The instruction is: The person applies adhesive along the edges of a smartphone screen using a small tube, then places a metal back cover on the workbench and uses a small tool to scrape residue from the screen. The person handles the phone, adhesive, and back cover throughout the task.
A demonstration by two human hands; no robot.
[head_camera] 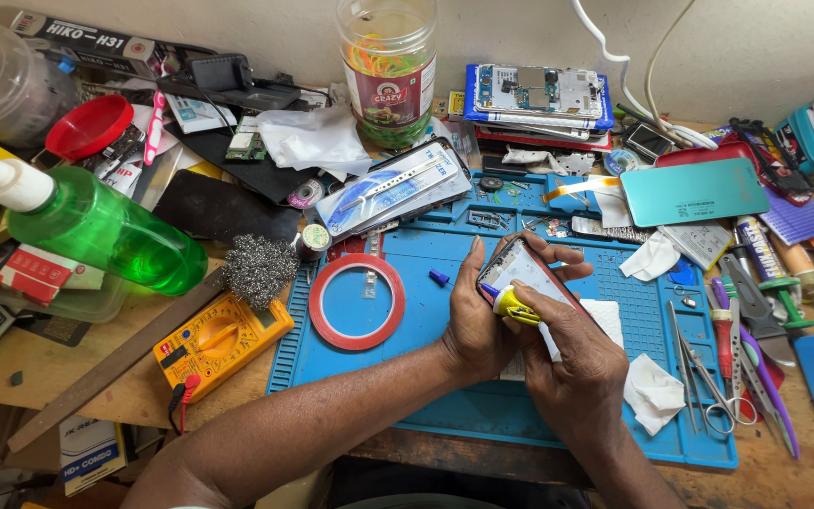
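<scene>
A phone [531, 270] is gripped by the left hand [479, 320] above the blue mat [426, 283] near the tabletop's middle; a yellow-capped tube [520, 311] is clamped in the right hand [577, 377], its tip on the phone.

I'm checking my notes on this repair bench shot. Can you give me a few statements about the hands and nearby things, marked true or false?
1. The left hand holds a phone. True.
2. The right hand holds scissors. False: it holds a yellow-tipped tube; the scissors lie on the blue mat.
3. The red tape roll lies left of the hands. True.
4. The green bottle stands upright. False: it lies tilted.
</scene>
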